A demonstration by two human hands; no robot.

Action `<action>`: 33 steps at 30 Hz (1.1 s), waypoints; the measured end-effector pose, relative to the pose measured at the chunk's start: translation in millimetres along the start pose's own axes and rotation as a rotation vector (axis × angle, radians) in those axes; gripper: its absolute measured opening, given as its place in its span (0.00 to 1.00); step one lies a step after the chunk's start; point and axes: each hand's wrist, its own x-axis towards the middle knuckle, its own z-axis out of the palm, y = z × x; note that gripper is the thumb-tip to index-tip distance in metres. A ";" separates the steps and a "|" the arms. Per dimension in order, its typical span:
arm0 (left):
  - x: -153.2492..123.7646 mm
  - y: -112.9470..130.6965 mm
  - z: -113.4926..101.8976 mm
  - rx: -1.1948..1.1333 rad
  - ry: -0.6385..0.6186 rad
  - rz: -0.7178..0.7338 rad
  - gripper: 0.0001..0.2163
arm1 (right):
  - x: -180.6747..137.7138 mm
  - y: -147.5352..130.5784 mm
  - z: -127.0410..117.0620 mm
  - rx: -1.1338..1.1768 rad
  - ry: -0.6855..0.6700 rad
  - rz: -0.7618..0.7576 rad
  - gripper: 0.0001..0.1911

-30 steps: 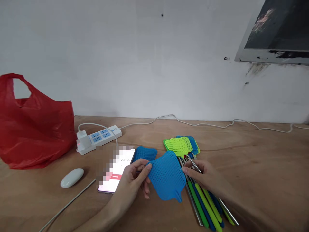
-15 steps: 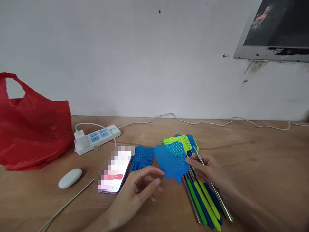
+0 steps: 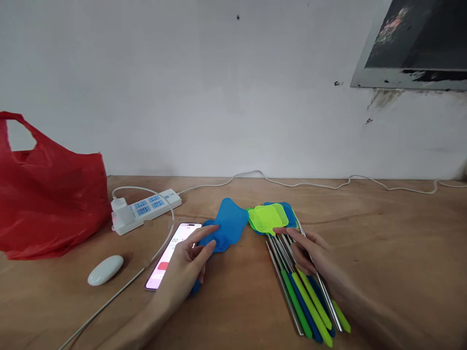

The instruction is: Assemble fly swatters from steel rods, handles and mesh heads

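On the table (image 3: 383, 233), the left hand (image 3: 189, 265) lies open, palm down and fingers stretched toward 1 o'clock, with the fingertips (image 3: 211, 229) resting on a small stack of blue heads (image 3: 231, 221) of fly swatters. A bit of blue also shows under the heel of this hand. Whether the thumb pinches the mesh cannot be told. Just at 9 o'clock of this hand lies a lit phone (image 3: 168, 257), partly under it. At 3 o'clock of the blue stack and touching it is a fan of green heads (image 3: 268, 218), from which a bundle of handles (image 3: 306, 306) with steel shafts and green and blue grips runs toward 5 o'clock. The right hand (image 3: 310, 250) rests across these shafts with its fingers loosely spread and slightly bent. A steel rod (image 3: 330, 308) passes by its fingers, but a firm grip on it cannot be made out. At 9 o'clock of the phone sits a white mouse (image 3: 105, 269). At 11 o'clock is a power strip (image 3: 146, 210), and beyond it at the left edge a red bag (image 3: 47, 199). A white cable (image 3: 310, 183) trails along the wall at 12 o'clock.
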 end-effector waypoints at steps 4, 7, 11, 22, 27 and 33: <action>2.1 -3.9 -2.1 0.241 0.115 0.105 0.24 | -1.7 0.7 2.5 -0.014 -0.008 0.032 0.27; 1.8 -6.4 -4.2 0.544 0.188 0.259 0.22 | -2.2 2.9 3.3 -0.018 -0.006 0.017 0.26; 0.9 -6.4 -6.0 0.769 0.233 0.414 0.22 | -2.0 6.4 3.3 -0.029 -0.007 -0.016 0.24; -3.4 -12.3 6.2 1.035 -0.278 0.640 0.27 | -3.7 8.2 4.7 -0.033 -0.046 -0.014 0.24; -2.1 -13.8 7.4 1.125 -0.212 0.599 0.26 | -5.6 6.8 7.3 -0.100 -0.053 -0.006 0.25; -0.3 -17.6 4.9 1.200 -0.052 0.580 0.26 | -6.6 5.9 9.3 -0.117 -0.050 0.003 0.25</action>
